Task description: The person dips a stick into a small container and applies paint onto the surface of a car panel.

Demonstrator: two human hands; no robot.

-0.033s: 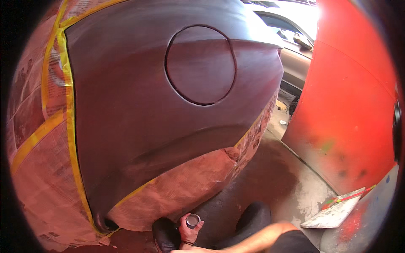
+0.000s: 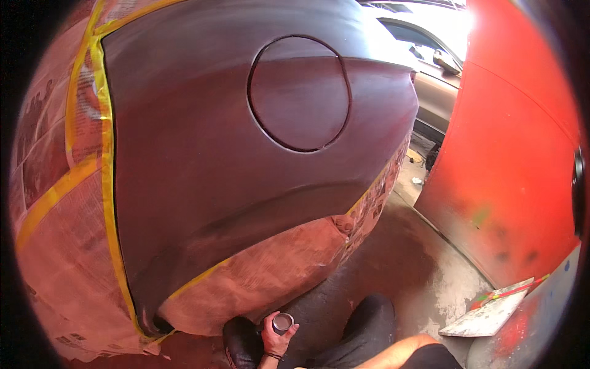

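My left hand (image 2: 273, 340) is closed around a small round tub (image 2: 283, 323) with a dark side and a pale rim. Its open top faces up and shows a greyish-brown surface inside. The hand is low in the view, beside my dark-clothed left knee (image 2: 239, 341). Of my right arm only a bare stretch of forearm (image 2: 399, 353) shows at the lower edge; the hand itself is out of view. Ahead stands a dark, matte maroon car body panel (image 2: 203, 141) with a round fuel flap (image 2: 299, 98) outlined by a dark gap.
Yellow tape (image 2: 107, 178) and reddish-dusted masking paper (image 2: 67, 258) border the panel; more masking paper (image 2: 270, 264) fills the wheel arch. At right stands a large red panel (image 2: 510, 154), with a paint-stained board (image 2: 488, 310) below. A silver car (image 2: 436, 92) is behind.
My right forearm has drawn back toward the lower edge, uncovering my left wrist. The tub stays in my left hand. The view has shifted slightly.
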